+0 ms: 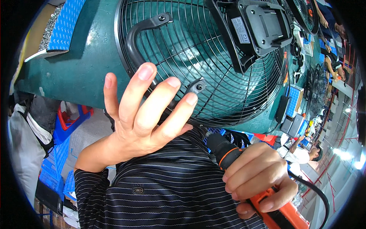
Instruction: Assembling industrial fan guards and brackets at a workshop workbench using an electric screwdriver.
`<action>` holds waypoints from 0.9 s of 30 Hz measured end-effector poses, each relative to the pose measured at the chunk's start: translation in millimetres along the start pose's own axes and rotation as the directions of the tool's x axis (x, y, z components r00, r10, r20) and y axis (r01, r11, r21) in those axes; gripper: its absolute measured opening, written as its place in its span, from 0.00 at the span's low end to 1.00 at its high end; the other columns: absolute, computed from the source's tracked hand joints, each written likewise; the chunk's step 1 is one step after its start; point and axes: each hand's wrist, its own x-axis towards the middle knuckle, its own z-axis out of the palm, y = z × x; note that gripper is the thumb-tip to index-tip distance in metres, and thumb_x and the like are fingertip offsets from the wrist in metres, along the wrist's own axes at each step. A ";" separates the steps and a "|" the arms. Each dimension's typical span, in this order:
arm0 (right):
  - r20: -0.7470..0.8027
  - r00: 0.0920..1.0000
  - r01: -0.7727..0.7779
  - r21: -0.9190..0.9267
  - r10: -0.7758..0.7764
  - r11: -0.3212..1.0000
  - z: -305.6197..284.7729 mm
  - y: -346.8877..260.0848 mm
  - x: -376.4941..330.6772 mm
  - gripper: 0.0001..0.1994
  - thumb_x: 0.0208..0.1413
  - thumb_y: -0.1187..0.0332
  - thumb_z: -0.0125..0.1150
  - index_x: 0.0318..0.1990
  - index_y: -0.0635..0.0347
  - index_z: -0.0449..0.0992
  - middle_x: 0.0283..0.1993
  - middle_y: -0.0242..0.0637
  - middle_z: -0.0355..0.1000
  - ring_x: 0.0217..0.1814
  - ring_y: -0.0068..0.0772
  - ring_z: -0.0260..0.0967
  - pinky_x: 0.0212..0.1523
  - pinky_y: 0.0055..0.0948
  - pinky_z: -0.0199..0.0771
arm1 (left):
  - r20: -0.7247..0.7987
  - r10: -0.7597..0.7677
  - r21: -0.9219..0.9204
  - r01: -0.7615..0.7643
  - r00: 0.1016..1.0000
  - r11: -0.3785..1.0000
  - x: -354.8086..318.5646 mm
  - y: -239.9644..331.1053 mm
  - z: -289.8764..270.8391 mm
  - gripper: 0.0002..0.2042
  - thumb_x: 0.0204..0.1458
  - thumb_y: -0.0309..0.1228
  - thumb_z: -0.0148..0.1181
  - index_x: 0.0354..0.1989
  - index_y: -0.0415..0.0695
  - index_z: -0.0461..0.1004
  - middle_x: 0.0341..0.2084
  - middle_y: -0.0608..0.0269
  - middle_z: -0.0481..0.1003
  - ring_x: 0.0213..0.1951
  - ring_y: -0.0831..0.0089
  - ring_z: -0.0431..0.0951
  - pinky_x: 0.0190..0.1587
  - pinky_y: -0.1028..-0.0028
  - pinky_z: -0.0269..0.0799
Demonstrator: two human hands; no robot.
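Note:
My left hand [146,114] is raised with its fingers spread, in front of the near part of a black handle [133,44]. No object shows in it; its palm side is hidden. The curved handle is fixed by screws to the round wire grille of a fan [213,57] on the green table. A black bracket with a motor housing [263,28] sits across the grille's far right. At the lower right my right hand [259,175] wraps round an orange and black corded power screwdriver [280,212]. Its nose points up and left, near the fan's rim but apart from it.
A blue and white box of small metal screws [63,28] stands at the far left of the green table [87,72]. Blue plastic crates [55,160] are on the floor at left. More fan grilles [316,87] and several people are at right. The screwdriver's black cord [318,191] loops at right.

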 end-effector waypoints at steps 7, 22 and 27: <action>0.352 0.935 -0.052 0.261 -0.045 0.964 -15.6 3.7 25.4 0.08 0.48 0.79 0.66 0.37 0.67 0.76 0.25 0.40 0.69 0.21 0.34 0.69 0.18 0.29 0.63 | 0.200 0.200 -0.231 -0.152 0.959 0.961 54.9 -52.3 -31.9 0.37 0.37 0.45 0.71 0.58 0.46 0.68 0.54 0.53 0.70 0.61 0.49 0.67 0.66 0.40 0.54; -0.803 0.457 -0.068 -0.462 -0.384 0.885 -60.2 -54.1 -96.5 0.17 0.54 0.72 0.60 0.50 0.65 0.64 0.28 0.39 0.66 0.24 0.29 0.67 0.28 0.27 0.70 | 0.063 0.253 -0.210 -0.235 0.965 0.949 19.7 4.5 -18.1 0.32 0.29 0.45 0.78 0.41 0.43 0.69 0.36 0.57 0.66 0.44 0.54 0.68 0.59 0.45 0.63; -0.837 0.374 -0.245 -0.504 -0.399 0.828 -75.2 -14.3 -104.9 0.16 0.54 0.76 0.59 0.50 0.68 0.65 0.27 0.40 0.67 0.24 0.26 0.66 0.27 0.25 0.69 | 0.043 0.273 -0.100 -0.267 0.961 0.958 15.1 70.1 14.8 0.28 0.41 0.48 0.71 0.48 0.45 0.73 0.40 0.57 0.67 0.44 0.58 0.68 0.54 0.52 0.65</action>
